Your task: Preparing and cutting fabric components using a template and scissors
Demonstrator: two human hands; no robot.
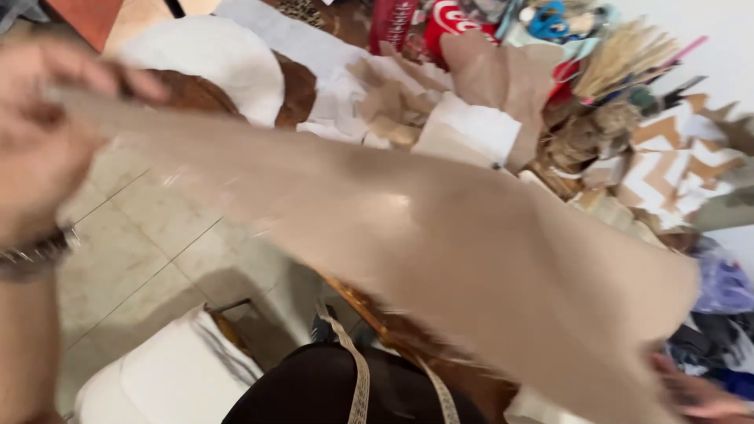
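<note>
Both hands hold one tan fabric sheet (440, 243): left hand (39, 133) grips its upper end, right hand (699, 396) its lower end, stretched diagonally above the cluttered desk (330, 71).

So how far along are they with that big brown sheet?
Done: tan scraps already lie on the cluttered table. In hand: the left hand and right hand hold the blurred tan sheet stretched in mid-air. Left: the sheet shows no fold or cut.
</note>
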